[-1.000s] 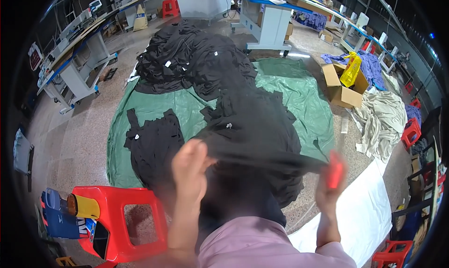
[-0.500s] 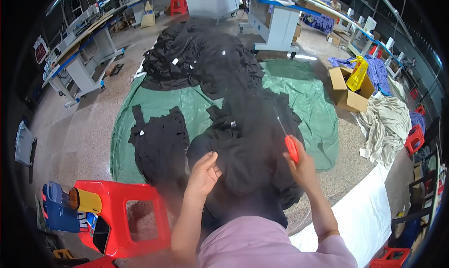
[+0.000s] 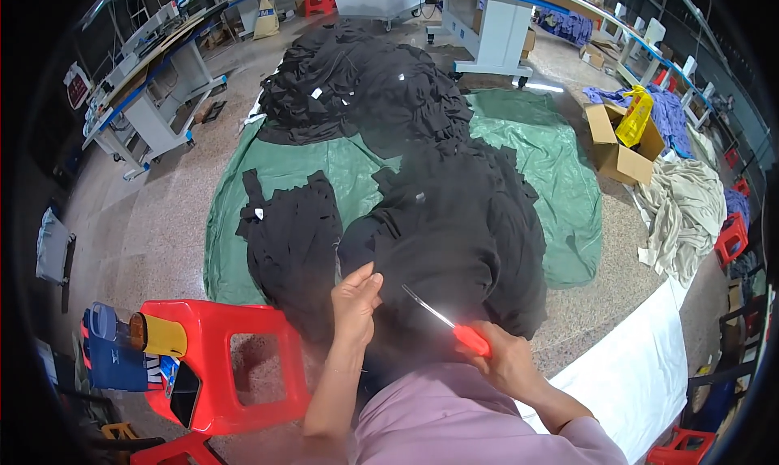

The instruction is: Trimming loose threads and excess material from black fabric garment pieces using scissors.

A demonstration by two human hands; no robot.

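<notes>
In my right hand [image 3: 505, 359] is a pair of scissors [image 3: 471, 340] with a red handle, the slim metal blades pointing up and left over the dark cloth. My left hand [image 3: 355, 307] is closed, thumb and fingers pinched at the near left edge of a black garment [image 3: 438, 246]. That garment spreads in front of me and reaches toward my lap. The blade tip is a short way right of my left fingertips, apart from them. Left of it lies a smaller stack of black garments [image 3: 292, 238] with a white label.
A big black garment heap [image 3: 357, 83] lies farther off on a green sheet [image 3: 235, 197]. On the left, a red stool [image 3: 219, 319] bears a bottle and phone. On the right are a cardboard box [image 3: 625, 161], pale cloth [image 3: 686, 213] and white sheeting [image 3: 617, 384].
My right hand has come down and left with the scissors, bringing the blades from far right to near my left hand. My left hand has shifted only slightly. The whole view has turned a little.
</notes>
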